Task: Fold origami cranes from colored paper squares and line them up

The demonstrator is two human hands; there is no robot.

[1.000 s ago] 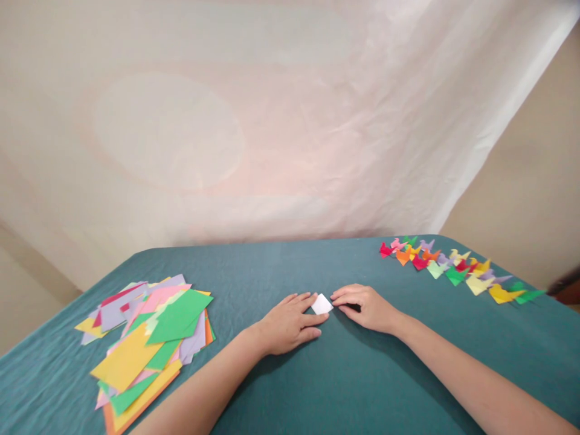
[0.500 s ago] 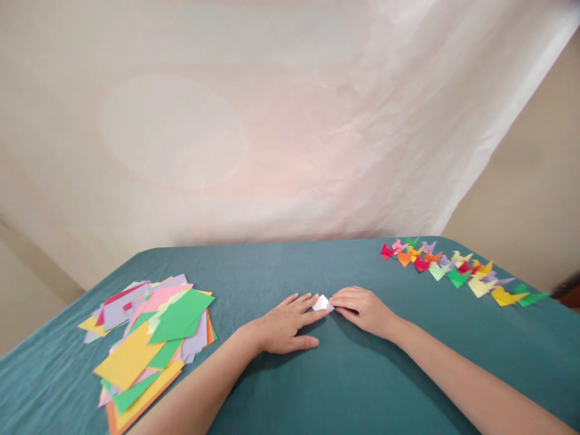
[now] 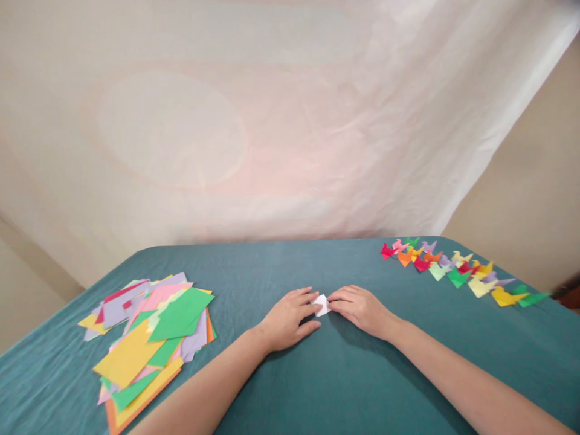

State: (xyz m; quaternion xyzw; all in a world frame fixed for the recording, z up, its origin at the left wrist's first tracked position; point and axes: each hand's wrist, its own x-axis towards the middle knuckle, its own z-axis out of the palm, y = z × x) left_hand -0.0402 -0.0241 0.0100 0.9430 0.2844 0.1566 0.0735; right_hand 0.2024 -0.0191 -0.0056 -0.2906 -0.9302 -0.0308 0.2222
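A small white piece of folded paper (image 3: 322,305) lies on the table between my two hands. At its left edge are the fingertips of my left hand (image 3: 290,318), with the fingers apart and the thumb spread below them on the cloth. My right hand (image 3: 360,310) has its fingers pressed together on the paper's right edge. The fingertips of both hands cover the sides of the paper, so its full shape is hidden.
Loose coloured paper sheets (image 3: 181,314) lie in an overlapping heap on the left. Rows of small folded paper birds (image 3: 457,277) stand at the back right. A dark green cloth (image 3: 362,386) covers the table, and a pale sheet (image 3: 290,133) hangs behind it.
My left hand has drawn its fingers in and back from over the paper, so its thumb now sits nearer the fingers. The paper looks slightly turned. My right hand has barely moved.
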